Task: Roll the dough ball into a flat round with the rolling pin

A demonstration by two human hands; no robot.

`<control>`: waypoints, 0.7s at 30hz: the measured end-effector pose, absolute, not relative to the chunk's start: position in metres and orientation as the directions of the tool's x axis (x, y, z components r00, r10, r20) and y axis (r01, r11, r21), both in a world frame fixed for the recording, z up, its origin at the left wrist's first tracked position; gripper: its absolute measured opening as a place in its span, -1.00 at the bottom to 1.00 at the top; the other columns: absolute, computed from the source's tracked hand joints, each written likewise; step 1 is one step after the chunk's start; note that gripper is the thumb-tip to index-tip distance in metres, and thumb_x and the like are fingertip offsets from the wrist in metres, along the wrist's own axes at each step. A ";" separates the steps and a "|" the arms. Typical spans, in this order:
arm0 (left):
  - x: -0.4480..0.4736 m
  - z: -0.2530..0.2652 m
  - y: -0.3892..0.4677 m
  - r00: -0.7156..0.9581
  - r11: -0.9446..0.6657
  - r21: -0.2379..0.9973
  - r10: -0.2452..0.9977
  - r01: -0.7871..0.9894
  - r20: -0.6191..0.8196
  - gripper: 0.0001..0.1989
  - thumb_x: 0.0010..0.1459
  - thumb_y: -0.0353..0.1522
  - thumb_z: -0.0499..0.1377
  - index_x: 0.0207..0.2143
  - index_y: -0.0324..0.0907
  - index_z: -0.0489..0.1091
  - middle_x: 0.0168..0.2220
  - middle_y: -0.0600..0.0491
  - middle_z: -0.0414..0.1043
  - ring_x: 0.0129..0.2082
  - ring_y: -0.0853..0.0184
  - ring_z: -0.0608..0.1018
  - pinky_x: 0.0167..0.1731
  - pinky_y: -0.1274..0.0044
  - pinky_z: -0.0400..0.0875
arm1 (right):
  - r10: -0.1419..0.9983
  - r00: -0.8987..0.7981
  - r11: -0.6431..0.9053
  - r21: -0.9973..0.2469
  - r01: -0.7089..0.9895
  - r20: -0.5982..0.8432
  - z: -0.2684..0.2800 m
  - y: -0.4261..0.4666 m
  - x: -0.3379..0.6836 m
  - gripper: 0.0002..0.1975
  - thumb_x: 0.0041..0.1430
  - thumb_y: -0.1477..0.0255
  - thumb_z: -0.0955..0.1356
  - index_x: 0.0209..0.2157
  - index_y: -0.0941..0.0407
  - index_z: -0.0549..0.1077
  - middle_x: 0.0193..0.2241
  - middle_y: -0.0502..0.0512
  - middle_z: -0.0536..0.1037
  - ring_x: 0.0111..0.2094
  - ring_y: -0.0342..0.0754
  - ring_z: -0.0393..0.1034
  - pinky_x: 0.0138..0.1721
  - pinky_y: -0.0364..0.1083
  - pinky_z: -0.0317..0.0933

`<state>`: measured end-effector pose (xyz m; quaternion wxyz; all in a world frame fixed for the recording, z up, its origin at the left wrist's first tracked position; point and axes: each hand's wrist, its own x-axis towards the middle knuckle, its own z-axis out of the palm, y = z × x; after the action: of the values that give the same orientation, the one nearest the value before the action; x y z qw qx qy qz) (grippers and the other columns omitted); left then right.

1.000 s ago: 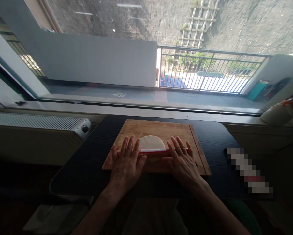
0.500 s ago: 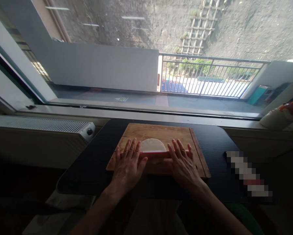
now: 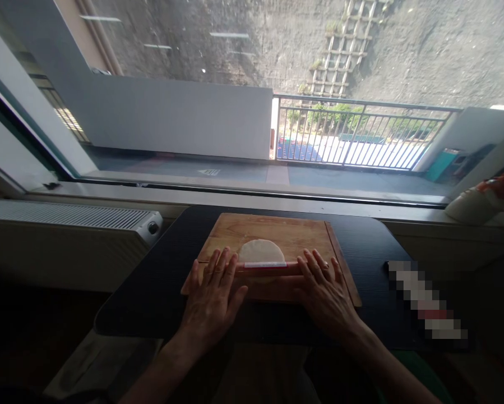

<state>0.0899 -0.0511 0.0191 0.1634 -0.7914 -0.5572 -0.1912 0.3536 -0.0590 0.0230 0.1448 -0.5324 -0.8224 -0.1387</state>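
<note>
A wooden rolling pin (image 3: 265, 268) lies crosswise on a wooden cutting board (image 3: 277, 225), with a white and red label showing at its middle. Just beyond it is a flat sheet of pale dough (image 3: 262, 250) with a rounded far edge; the near part is hidden by the pin. My left hand (image 3: 212, 294) rests flat on the pin's left part, fingers stretched out and the thumb apart. On the pin's right part, my right hand (image 3: 328, 294) lies palm down with its fingers extended. Neither hand wraps around the pin.
The board sits on a black table (image 3: 142, 292). A blurred-out item (image 3: 428, 303) lies on the table at the right. A white radiator (image 3: 73, 216) stands at the left. Behind the table is a window sill (image 3: 218, 199), with a pale rounded object (image 3: 472, 202) at its right end.
Both hands have slid apart toward the pin's ends and come slightly nearer to me. The rolling pin has turned, so more of its label shows.
</note>
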 end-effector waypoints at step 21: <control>0.084 0.030 -0.029 0.372 -0.358 -0.112 0.841 0.927 0.393 -0.39 0.20 -0.10 -0.11 0.25 -0.12 -0.06 0.28 -0.03 -0.08 0.28 0.16 -0.05 0.19 0.10 -0.26 | 0.817 -0.484 0.500 0.035 0.866 0.314 0.030 -0.025 0.369 -0.44 0.26 0.24 0.13 0.25 0.08 -0.02 0.27 0.14 -0.04 0.28 0.08 -0.32 0.20 0.20 -0.26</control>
<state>0.0844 -0.0294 0.0297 0.1593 -0.8129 -0.5436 -0.1351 0.3686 -0.0250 0.0300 0.1289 -0.4912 -0.8562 -0.0946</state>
